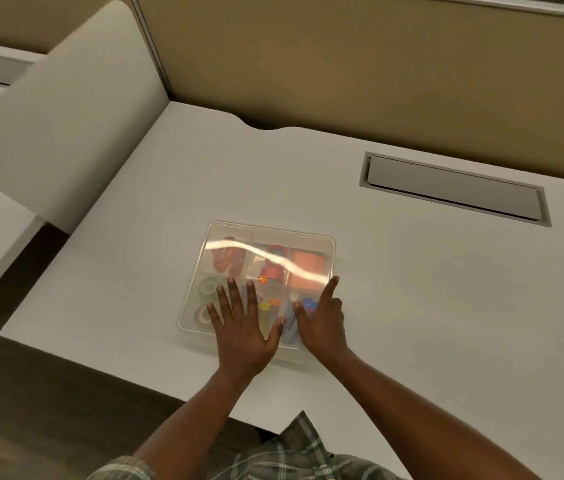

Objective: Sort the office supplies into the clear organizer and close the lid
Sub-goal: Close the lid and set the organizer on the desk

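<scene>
The clear organizer (270,233) lies on the white desk with its clear lid (308,242) down over the compartments. Through the lid I see tape rolls (206,287) at the left, red and orange items in the far compartments and coloured small supplies near my hands. My left hand (242,323) lies flat on the lid's near left part, fingers spread and straight. My right hand (320,318) rests on the lid's near right corner, index finger stretched along the right edge, the other fingers folded under.
The white desk (412,306) stretches wide to the right and behind the organizer. A grey cable hatch (453,187) is set in the desk at the far right. A white side panel (65,116) rises at the left. The desk's near edge is close to my body.
</scene>
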The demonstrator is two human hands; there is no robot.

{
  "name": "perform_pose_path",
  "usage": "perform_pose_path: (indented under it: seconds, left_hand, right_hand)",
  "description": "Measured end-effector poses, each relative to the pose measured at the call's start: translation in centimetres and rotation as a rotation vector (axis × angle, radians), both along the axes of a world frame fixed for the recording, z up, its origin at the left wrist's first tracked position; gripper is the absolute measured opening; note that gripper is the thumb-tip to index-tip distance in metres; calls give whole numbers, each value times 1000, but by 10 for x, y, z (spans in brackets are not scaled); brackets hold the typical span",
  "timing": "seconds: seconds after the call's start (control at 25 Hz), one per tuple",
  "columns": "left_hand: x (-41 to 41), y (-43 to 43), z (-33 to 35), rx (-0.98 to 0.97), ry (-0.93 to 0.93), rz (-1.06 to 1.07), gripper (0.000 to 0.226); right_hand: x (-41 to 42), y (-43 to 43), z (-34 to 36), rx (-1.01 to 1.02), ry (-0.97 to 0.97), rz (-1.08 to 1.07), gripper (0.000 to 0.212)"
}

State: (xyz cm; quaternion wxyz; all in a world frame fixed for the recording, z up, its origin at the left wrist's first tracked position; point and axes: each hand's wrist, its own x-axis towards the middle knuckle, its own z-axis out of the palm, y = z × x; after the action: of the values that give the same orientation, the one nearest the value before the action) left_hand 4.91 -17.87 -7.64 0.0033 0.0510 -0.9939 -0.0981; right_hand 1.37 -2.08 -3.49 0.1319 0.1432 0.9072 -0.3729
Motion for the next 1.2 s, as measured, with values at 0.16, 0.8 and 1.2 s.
perform_pose_path:
  seconds: [0.16, 0.8, 1.2]
  left_hand:
    - [-20, -55, 0, -32, 1, 35, 92]
    - [-71, -210, -4, -94, 26, 9, 92]
    - [-76, -224, 4, -105, 7, -26, 90]
  right_hand:
    - [-26, -53, 3, 44, -86, 77, 103]
    - [-69, -193, -2, -1, -158, 115, 107]
    - [-67, -203, -3, 12, -115, 160, 107]
